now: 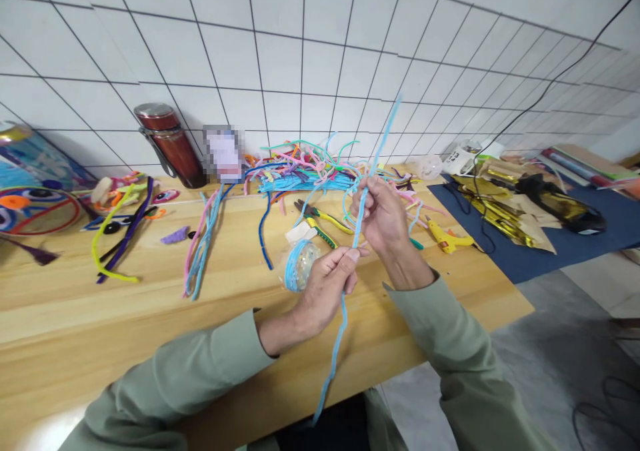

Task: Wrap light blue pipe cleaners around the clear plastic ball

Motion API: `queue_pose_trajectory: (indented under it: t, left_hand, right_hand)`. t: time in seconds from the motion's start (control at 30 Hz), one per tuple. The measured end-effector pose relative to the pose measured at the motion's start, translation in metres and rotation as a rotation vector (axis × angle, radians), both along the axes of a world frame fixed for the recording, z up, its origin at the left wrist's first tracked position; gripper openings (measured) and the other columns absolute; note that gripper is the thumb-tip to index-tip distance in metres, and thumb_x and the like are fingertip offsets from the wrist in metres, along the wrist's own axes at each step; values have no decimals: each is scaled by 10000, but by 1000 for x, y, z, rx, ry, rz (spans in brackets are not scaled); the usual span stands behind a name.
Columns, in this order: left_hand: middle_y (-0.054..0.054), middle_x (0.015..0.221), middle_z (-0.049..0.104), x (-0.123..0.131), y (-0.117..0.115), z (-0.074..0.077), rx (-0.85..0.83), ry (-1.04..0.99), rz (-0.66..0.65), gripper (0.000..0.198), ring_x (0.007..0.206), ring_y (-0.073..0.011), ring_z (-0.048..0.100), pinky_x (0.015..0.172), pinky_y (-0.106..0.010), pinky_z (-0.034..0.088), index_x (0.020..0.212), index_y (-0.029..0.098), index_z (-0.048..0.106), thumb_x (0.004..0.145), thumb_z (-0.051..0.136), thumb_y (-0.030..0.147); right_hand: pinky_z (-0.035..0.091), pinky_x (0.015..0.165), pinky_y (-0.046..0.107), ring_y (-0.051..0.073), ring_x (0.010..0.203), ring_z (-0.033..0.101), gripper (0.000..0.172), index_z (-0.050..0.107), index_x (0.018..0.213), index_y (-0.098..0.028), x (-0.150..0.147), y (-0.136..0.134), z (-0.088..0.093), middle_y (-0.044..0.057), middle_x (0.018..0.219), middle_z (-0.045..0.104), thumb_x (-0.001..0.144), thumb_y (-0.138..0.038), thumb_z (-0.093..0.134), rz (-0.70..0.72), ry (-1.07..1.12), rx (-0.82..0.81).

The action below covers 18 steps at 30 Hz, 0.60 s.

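Note:
A long light-blue pipe cleaner (336, 344) runs through both my hands, its upper end pointing toward the wall and its lower end hanging by the table's front edge. My left hand (327, 281) pinches it around the middle. Higher up, my right hand (383, 214) is closed on the same pipe cleaner. Just left of my left hand sits a clear round ball (301, 265) with light-blue strands wound around one side. Behind the hands lie yellow-and-black pliers (320, 227).
A heap of coloured pipe cleaners (310, 174) lies along the wall. A red-brown flask (170, 147) stands at the back left. More pipe cleaners (203, 244) lie left. On the right are a yellow glue gun (447, 237) and gold wrappers (500, 214) on a dark-blue mat (520, 261).

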<state>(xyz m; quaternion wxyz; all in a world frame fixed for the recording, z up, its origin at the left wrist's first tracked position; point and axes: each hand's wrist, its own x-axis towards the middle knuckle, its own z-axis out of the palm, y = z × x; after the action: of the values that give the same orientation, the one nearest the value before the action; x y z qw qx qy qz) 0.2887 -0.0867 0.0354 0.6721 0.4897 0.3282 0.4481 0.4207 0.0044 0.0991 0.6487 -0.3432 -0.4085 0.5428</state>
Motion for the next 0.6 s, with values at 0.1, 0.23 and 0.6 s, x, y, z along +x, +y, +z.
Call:
queue_pose_trajectory:
  t: [0.1, 0.23, 0.6]
  left_hand:
    - [64, 595, 474, 0, -4, -3, -4, -9, -40, 624, 567, -105, 389, 598, -276, 327, 1141, 131, 800, 1010, 615, 712]
    - [83, 577, 414, 0, -4, -4, -44, -6, -100, 663, 556, -97, 335, 581, -274, 277, 1178, 142, 806, 958, 675, 753]
    - [81, 593, 439, 4, -7, -13, -146, -40, -190, 705, 524, -86, 318, 528, -276, 225, 1161, 136, 796, 924, 686, 791]
  right_hand:
    - [335, 429, 200, 74, 453, 328, 283, 629, 787, -243, 11, 7, 4, -114, 547, 347, 825, -425, 842, -69, 31, 22]
    - [341, 423, 200, 78, 439, 318, 309, 595, 778, -249, 17, 13, 4, -117, 552, 314, 896, -441, 807, -99, 1, 17]
    - [334, 426, 202, 78, 442, 321, 298, 623, 774, -245, 16, 15, 0, -108, 554, 338, 884, -435, 825, -114, -42, 42]
